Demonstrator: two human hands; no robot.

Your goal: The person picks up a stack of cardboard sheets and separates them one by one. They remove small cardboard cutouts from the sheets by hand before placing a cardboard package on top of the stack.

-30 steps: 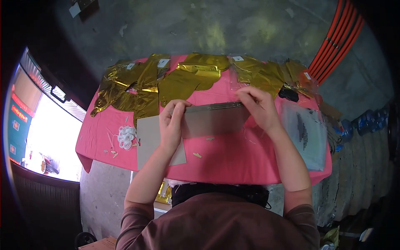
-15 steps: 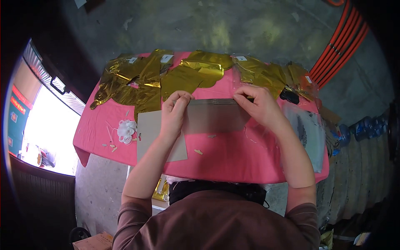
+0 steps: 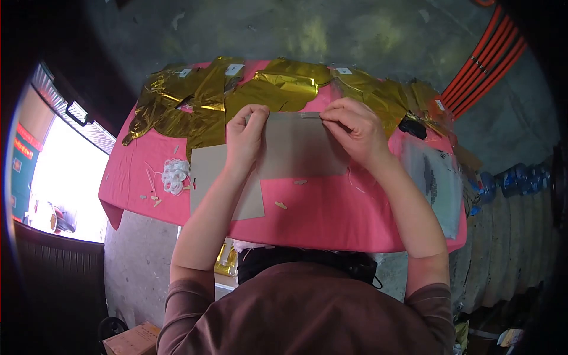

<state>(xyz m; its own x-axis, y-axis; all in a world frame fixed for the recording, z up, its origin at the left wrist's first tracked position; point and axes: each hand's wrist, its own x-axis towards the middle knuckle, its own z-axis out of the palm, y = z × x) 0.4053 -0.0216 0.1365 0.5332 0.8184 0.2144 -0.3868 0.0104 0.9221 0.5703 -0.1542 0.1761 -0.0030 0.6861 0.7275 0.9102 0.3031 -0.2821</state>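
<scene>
A grey cardboard sheet hangs between my two hands over the pink-covered table. My left hand is closed, pinching its upper left corner. At the top edge toward the right, the fingertips of my right hand are pressed together beside a narrow, paler grey strip. Whether they grip the strip, the sheet or both is hard to see. Another grey cardboard sheet, with a small slot near its left edge, lies partly under my left forearm.
Gold foil pieces with white labels spread along the far side of the pink cloth. White coiled cord and several small pale pieces lie nearer. Clear plastic bags and a black item rest at right.
Both hands have moved away from my body, and the held sheet now shows more of its face. My right hand has come slightly inward along the top edge.
</scene>
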